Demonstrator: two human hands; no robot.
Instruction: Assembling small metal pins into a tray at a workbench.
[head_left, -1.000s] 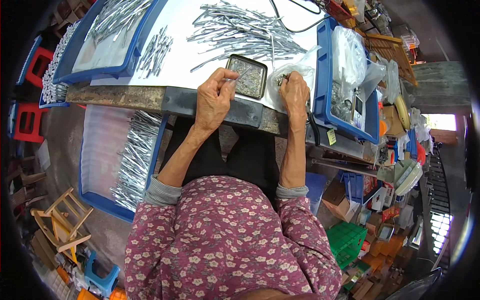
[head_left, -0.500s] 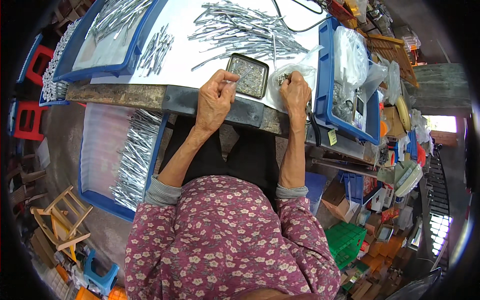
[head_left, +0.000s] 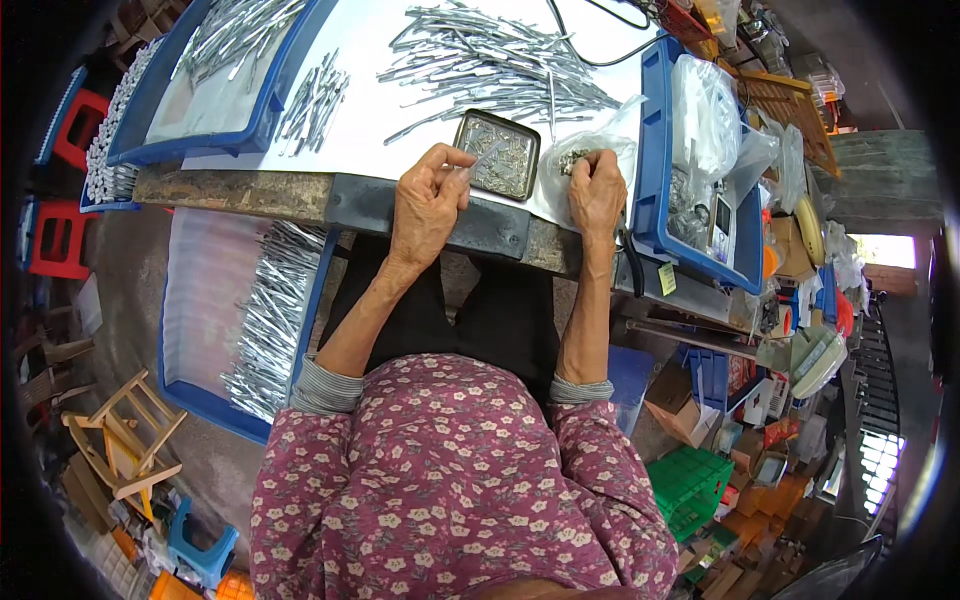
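Observation:
My left hand [head_left: 425,208] is closed in a pinch at the near left of a dark square tin [head_left: 530,127]. From its fingertips a thin, pale, slender piece [head_left: 491,154] sticks out over the tin; its exact kind is too small to tell. Many small metal pins or parts [head_left: 500,172] lie in the tin. To the right, a clear plastic bag [head_left: 622,148] holds a heap of tiny metal parts [head_left: 570,160]. My right hand [head_left: 598,205] is at this bag with thumb and fingers pressed together; whatever they hold is hidden.
Grey metal rods [head_left: 480,60] lie spread on the white tabletop, with a smaller bunch [head_left: 318,100] to the left. Blue trays stand left [head_left: 200,148] and right [head_left: 655,190]. Black-handled pliers [head_left: 634,262] hang at the table edge. Another blue tray [head_left: 210,398] with rods sits below.
My right hand has shifted slightly right and toward me, uncovering more of the tiny parts in the bag. My left hand stays almost in place with the slender piece.

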